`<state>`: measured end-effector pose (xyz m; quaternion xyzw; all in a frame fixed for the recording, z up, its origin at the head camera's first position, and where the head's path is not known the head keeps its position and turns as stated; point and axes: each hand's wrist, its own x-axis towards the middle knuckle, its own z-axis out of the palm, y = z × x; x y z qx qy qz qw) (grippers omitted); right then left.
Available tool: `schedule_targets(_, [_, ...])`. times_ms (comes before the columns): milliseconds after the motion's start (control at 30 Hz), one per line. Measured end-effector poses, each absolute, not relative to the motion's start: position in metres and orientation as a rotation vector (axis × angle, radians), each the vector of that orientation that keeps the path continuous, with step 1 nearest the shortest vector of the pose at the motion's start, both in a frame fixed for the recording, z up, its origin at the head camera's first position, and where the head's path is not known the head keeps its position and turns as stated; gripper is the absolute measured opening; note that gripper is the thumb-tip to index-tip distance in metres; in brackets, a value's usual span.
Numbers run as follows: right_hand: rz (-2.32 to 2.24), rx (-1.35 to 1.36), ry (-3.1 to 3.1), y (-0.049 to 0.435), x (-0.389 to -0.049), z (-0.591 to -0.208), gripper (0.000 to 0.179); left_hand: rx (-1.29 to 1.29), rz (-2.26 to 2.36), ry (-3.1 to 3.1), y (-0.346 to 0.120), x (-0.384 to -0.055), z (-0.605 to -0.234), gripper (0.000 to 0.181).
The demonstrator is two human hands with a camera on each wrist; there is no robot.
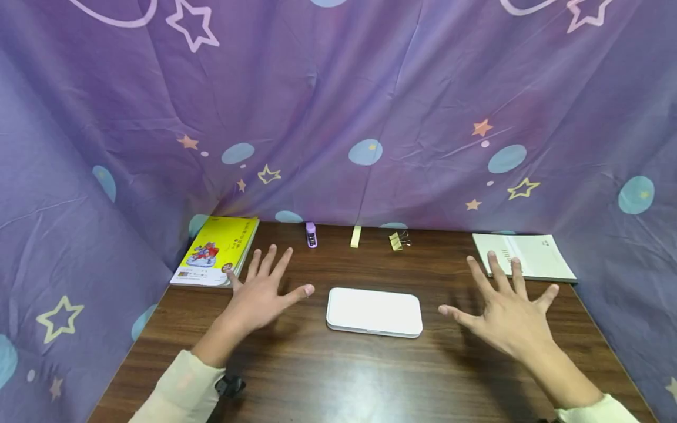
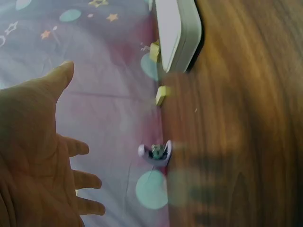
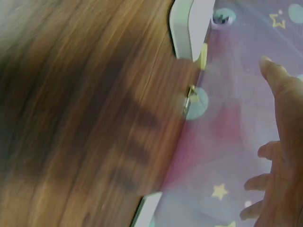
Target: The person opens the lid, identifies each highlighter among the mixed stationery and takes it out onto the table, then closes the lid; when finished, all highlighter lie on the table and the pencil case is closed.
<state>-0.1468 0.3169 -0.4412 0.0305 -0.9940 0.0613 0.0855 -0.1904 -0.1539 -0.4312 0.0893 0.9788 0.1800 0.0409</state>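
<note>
Head view: right hand [image 1: 510, 320] hides part of pale notebook [image 1: 535, 252]; small print on yellow book [image 1: 224, 242] too tiny to read; both sleeves [image 1: 177, 388] run off bottom edge. Both wrist views: white case [image 2: 170, 30] cut by top edge.

I see the flat case [image 1: 374, 312] in white, and the table [image 1: 285, 370] in brown with darker wood grain. The curtain [image 1: 317, 100] is purple, patterned with stars [image 1: 482, 127] and pale blue ovals [image 1: 359, 155]. The book [image 1: 227, 244] is mostly yellow, the notebook [image 1: 545, 258] pale green. The stapler [image 1: 311, 235] is purple with black, the strip [image 1: 356, 237] light yellow.
</note>
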Motion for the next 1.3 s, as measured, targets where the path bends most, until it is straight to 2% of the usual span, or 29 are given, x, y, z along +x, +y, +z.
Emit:
schedule_targets(333, [0.135,0.334,-2.934,0.268,-0.167,-0.446,0.122,0.403,0.474,2.908,-0.122,-0.194,-0.452,0.106])
schedule_targets(633, [0.077,0.671,-2.929,0.234,-0.183,-0.479,0.125,0.48,0.428,2.81,-0.1,-0.193,-0.469,0.112])
schedule_targets(900, [0.242,0.911,-2.888,0.22,-0.19,-0.513,0.118,0.561,0.443,2.791,-0.087,-0.193,-0.48,0.116])
schedule_targets(1300, [0.279,0.942,-2.793,0.217,-0.195,-0.535,0.11,0.632,0.395,2.883,-0.077,-0.195,-0.491,0.107])
